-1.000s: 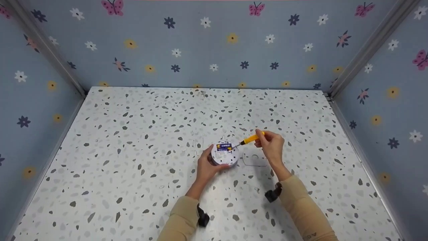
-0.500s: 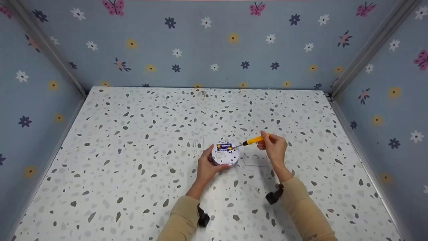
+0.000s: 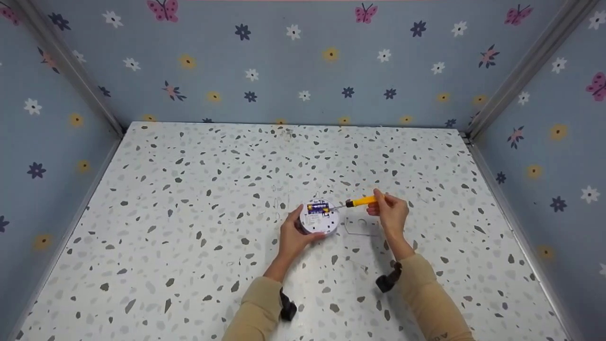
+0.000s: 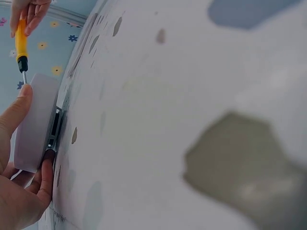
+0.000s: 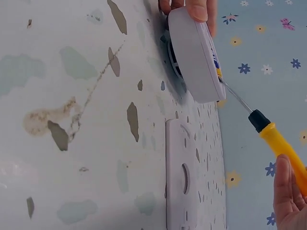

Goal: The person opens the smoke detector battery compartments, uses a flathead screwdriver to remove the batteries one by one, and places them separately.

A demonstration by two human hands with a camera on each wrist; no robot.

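Basically, right hand [image 3: 392, 214] held screwdriver [image 3: 363, 201] right of round device [image 3: 322, 226], aimed lengthwise at its batteries [image 3: 317, 207], left hand [image 3: 289, 234] gripping device.

Head view faces down; near, low wrist views share the screwdriver [image 5: 274, 137].

Soft glare on the tabletop [image 3: 310, 282], left wrist view's foreground blurry

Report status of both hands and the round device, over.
Left hand grips round device. Right hand holds screwdriver, tip at batteries. Flat white piece apart, not blocking.
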